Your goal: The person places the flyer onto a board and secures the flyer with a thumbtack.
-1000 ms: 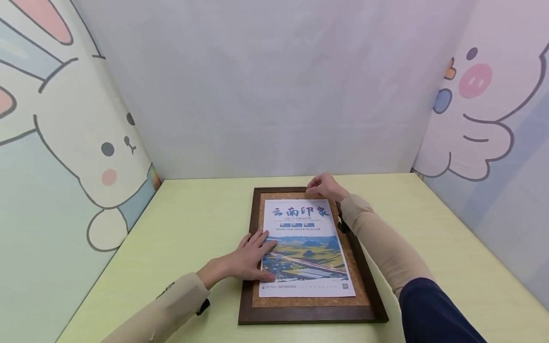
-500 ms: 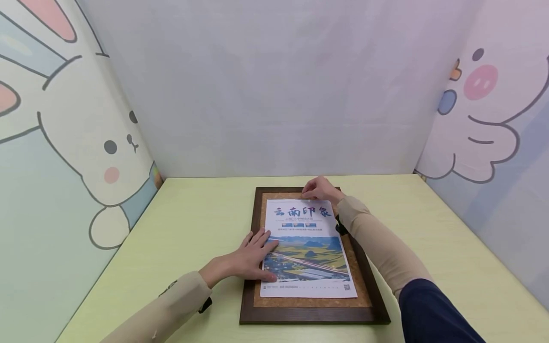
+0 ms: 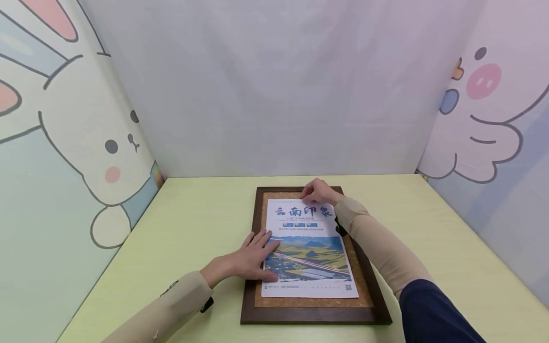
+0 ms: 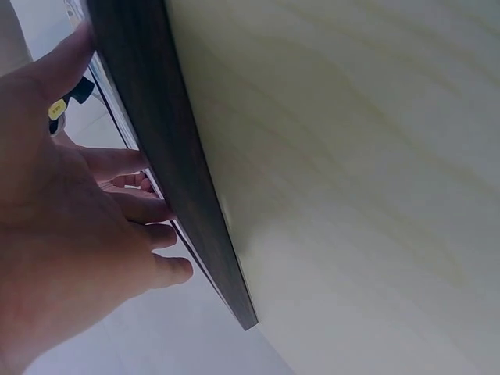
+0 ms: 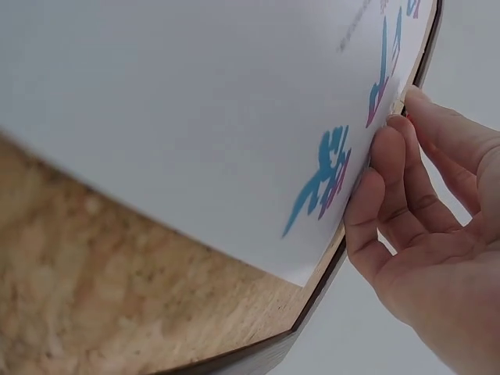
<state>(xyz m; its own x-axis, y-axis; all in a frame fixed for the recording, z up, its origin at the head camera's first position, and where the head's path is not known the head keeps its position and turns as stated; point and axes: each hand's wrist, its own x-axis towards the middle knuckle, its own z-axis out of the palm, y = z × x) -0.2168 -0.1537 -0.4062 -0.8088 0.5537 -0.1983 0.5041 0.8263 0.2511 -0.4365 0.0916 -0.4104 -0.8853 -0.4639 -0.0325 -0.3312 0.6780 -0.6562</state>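
your flat left hand (image 3: 250,257) still pins the poster (image 3: 310,247), nudged slightly rightward on the corkboard (image 3: 364,290), while your right hand (image 3: 318,191) pinches its top edge.

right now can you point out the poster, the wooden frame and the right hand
poster (image 3: 309,252), head view, on the landscape photo in its lower half
wooden frame (image 3: 315,315), head view, on the dark bottom rail nearest the person
right hand (image 3: 317,192), head view, on the back of the hand at the poster's top edge
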